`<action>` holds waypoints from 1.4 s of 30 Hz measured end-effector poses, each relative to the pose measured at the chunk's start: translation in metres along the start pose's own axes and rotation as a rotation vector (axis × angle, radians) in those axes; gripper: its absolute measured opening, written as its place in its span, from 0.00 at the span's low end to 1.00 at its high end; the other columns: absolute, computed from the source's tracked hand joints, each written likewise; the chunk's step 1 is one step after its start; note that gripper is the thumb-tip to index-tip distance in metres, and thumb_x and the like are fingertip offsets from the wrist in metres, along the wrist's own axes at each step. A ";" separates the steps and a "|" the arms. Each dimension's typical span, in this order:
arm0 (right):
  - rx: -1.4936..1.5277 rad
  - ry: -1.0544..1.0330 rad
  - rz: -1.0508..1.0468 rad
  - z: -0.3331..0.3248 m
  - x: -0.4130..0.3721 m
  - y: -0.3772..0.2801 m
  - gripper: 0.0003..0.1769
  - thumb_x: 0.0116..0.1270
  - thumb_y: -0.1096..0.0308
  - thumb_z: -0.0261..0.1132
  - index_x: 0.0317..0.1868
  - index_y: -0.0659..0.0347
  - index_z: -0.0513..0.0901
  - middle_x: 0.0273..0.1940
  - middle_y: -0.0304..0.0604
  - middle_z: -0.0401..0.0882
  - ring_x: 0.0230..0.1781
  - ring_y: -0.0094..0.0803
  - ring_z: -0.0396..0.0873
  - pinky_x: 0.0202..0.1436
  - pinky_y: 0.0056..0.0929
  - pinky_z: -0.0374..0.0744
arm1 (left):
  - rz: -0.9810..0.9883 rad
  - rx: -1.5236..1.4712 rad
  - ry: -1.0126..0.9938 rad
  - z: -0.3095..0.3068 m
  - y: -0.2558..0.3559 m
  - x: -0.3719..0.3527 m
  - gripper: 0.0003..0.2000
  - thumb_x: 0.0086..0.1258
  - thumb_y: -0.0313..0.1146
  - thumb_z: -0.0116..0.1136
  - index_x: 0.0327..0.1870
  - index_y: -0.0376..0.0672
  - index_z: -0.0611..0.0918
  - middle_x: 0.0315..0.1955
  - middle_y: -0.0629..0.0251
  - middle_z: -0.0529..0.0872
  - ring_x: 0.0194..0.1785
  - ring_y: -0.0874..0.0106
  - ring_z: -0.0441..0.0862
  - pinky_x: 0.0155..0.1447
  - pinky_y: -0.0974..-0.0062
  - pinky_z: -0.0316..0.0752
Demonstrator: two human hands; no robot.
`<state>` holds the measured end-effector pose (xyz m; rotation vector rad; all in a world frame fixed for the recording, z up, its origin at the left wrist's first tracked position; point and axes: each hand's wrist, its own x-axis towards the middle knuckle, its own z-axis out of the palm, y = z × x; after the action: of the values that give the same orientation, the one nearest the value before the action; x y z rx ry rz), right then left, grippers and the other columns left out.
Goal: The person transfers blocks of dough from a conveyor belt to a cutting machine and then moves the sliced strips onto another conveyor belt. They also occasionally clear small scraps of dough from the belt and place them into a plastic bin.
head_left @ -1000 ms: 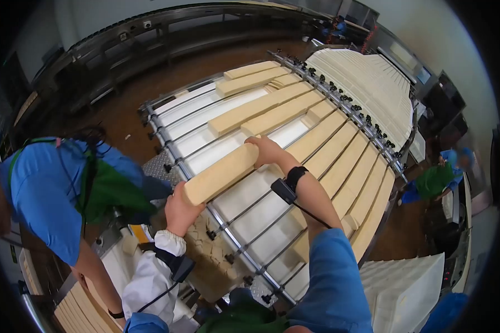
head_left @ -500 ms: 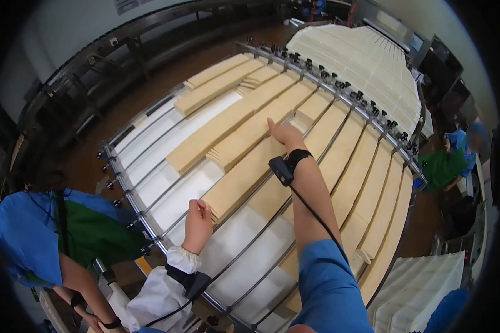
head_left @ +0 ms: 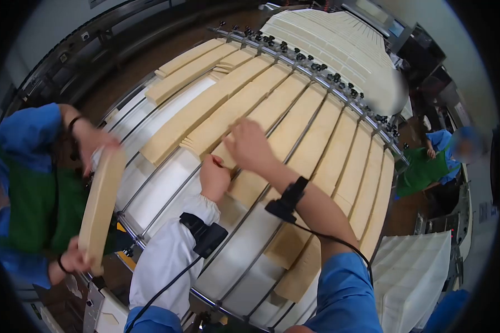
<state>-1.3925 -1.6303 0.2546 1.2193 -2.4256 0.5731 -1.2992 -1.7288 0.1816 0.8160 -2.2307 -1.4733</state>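
Long pale-yellow stacks of thin layered sheets lie in lanes on a white surface, split by metal rods. My right hand (head_left: 249, 145), blurred, is over the near end of one stack (head_left: 283, 100) with its fingers bent. Just nearer and to the left, my left hand (head_left: 214, 176) is closed, with thumb and fingers together beside that end. Whatever it grips is hidden. Left of the hands, another stack (head_left: 236, 114) shows its fanned layers at the near end. Both wrists wear black strapped devices with cables.
On the left, a co-worker in a green apron (head_left: 30, 205) holds a long pale-yellow stack (head_left: 103, 205) upright. A metal bar with black knobs (head_left: 316, 66) crosses the far end. Another person (head_left: 428, 166) stands at right. Shorter pieces (head_left: 286, 244) lie nearby.
My right hand has drawn back toward my left hand. The stack near them sits farther away, closing the lane's far gap. The co-worker now holds a stack. The view has shifted.
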 end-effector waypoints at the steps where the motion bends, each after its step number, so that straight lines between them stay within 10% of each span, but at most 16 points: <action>1: 0.004 -0.080 -0.078 -0.003 -0.010 -0.013 0.23 0.64 0.53 0.61 0.42 0.69 0.81 0.48 0.60 0.75 0.54 0.53 0.72 0.61 0.47 0.69 | 0.002 0.002 0.007 -0.002 -0.005 0.000 0.08 0.55 0.25 0.59 0.34 0.38 0.74 0.25 0.53 0.80 0.34 0.57 0.79 0.38 0.65 0.73; 8: 0.051 -0.303 -0.216 -0.007 -0.048 -0.048 0.21 0.63 0.49 0.62 0.35 0.60 0.88 0.65 0.56 0.66 0.72 0.52 0.53 0.75 0.50 0.49 | 0.123 -0.083 0.079 -0.153 0.018 -0.120 0.12 0.60 0.12 0.45 0.41 0.37 0.71 0.35 0.59 0.78 0.39 0.69 0.80 0.44 0.73 0.76; 16: 0.317 -0.172 -0.069 -0.012 -0.077 -0.120 0.24 0.54 0.54 0.70 0.49 0.57 0.85 0.72 0.60 0.51 0.73 0.61 0.46 0.76 0.54 0.46 | 0.388 0.275 0.532 -0.297 0.010 -0.300 0.16 0.60 0.25 0.58 0.50 0.37 0.76 0.40 0.60 0.79 0.44 0.65 0.78 0.51 0.69 0.72; 19: 0.299 -0.203 -0.256 -0.052 -0.126 -0.191 0.31 0.49 0.52 0.68 0.54 0.57 0.82 0.70 0.64 0.56 0.74 0.57 0.47 0.73 0.64 0.46 | 0.462 0.635 0.322 -0.313 -0.031 -0.326 0.20 0.58 0.33 0.60 0.52 0.38 0.76 0.40 0.57 0.80 0.42 0.62 0.79 0.48 0.65 0.73; 23: 0.394 -0.883 -0.171 -0.148 -0.215 -0.245 0.41 0.54 0.46 0.69 0.63 0.62 0.72 0.63 0.62 0.66 0.67 0.56 0.60 0.71 0.51 0.56 | 0.191 0.780 -0.190 -0.305 -0.046 -0.360 0.24 0.58 0.42 0.61 0.54 0.39 0.77 0.44 0.50 0.80 0.46 0.56 0.78 0.51 0.60 0.73; 31: 0.198 -0.531 0.057 -0.145 -0.384 -0.274 0.57 0.49 0.53 0.74 0.72 0.69 0.52 0.68 0.63 0.56 0.61 0.53 0.66 0.68 0.49 0.62 | 0.208 0.819 -0.436 -0.264 -0.020 -0.404 0.31 0.59 0.55 0.63 0.57 0.40 0.78 0.52 0.41 0.78 0.55 0.47 0.76 0.58 0.53 0.71; 42: 0.282 -0.528 0.209 -0.164 -0.394 -0.279 0.56 0.45 0.62 0.74 0.71 0.73 0.53 0.62 0.61 0.63 0.49 0.49 0.73 0.56 0.43 0.70 | 0.317 0.712 -0.449 -0.246 0.007 -0.430 0.25 0.61 0.49 0.64 0.52 0.37 0.79 0.49 0.45 0.81 0.54 0.48 0.77 0.60 0.56 0.71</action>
<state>-0.9218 -1.4353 0.2552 1.3748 -3.0218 0.7504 -0.8280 -1.6316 0.2986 0.2728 -3.1108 -0.7486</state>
